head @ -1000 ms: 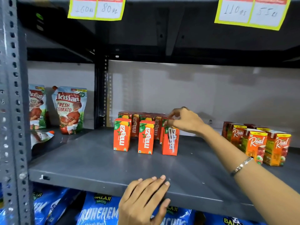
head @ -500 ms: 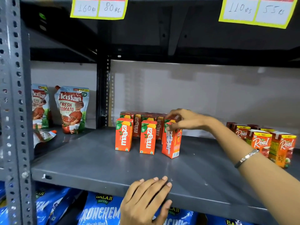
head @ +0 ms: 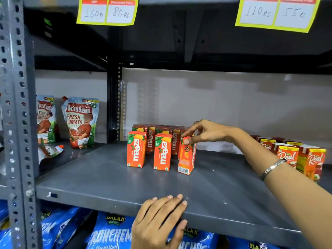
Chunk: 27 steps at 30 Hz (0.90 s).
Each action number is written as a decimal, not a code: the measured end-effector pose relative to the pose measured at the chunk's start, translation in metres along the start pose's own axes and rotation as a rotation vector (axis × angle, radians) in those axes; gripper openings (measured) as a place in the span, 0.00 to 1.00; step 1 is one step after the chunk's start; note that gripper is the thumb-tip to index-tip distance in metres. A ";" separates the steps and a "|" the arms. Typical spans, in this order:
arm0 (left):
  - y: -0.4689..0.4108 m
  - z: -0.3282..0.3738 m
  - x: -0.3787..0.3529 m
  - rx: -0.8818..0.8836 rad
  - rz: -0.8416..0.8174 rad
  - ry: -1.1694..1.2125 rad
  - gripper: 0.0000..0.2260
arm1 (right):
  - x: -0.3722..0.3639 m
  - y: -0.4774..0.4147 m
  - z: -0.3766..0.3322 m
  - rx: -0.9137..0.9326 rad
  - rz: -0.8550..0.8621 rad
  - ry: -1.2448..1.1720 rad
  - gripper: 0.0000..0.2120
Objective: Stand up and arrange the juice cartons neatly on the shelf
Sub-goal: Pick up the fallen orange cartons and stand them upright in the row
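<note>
Orange Maaza juice cartons stand on the grey shelf [head: 111,178]. Two front cartons [head: 136,150] [head: 162,152] face forward, upright. A third front carton [head: 186,157] stands turned, its barcode side toward me, and my right hand [head: 203,132] pinches its top between thumb and fingers. Behind them a back row of Maaza cartons [head: 158,133] is partly hidden. My left hand [head: 159,218] grips the shelf's front edge, fingers flat on top.
Real juice cartons [head: 301,159] stand in a group at the right, behind my forearm. Kissan tomato pouches [head: 80,121] lean in the left bay, one lying flat. A perforated steel upright [head: 18,123] rises at left. Blue Balaji wafer bags [head: 111,232] fill the shelf below.
My right hand has rotated the third front carton about its upright axis, so its barcode side now faces me instead of the straw side. The left hand has stayed on the shelf edge.
</note>
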<state>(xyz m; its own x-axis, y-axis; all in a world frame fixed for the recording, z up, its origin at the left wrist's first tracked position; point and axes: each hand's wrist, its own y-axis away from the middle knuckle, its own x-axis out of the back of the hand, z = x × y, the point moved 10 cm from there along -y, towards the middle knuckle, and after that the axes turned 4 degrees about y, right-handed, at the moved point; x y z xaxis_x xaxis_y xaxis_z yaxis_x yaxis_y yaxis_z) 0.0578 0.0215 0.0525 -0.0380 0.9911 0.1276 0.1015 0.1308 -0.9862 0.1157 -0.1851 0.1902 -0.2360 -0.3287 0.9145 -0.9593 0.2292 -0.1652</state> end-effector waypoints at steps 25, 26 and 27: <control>0.000 -0.001 0.001 0.016 0.006 0.011 0.11 | -0.004 0.000 0.004 0.054 0.057 -0.019 0.18; 0.000 0.000 0.001 0.014 0.008 0.007 0.11 | -0.004 0.000 0.006 0.051 0.066 -0.028 0.18; 0.000 0.000 0.002 0.010 0.010 0.003 0.11 | -0.005 -0.001 0.006 0.050 0.075 -0.045 0.17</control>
<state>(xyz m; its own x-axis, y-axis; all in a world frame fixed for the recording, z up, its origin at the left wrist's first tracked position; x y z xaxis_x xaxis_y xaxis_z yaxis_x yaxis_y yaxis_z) 0.0575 0.0231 0.0525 -0.0337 0.9924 0.1181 0.0914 0.1207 -0.9885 0.1163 -0.1895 0.1836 -0.3131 -0.3532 0.8816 -0.9449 0.2089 -0.2519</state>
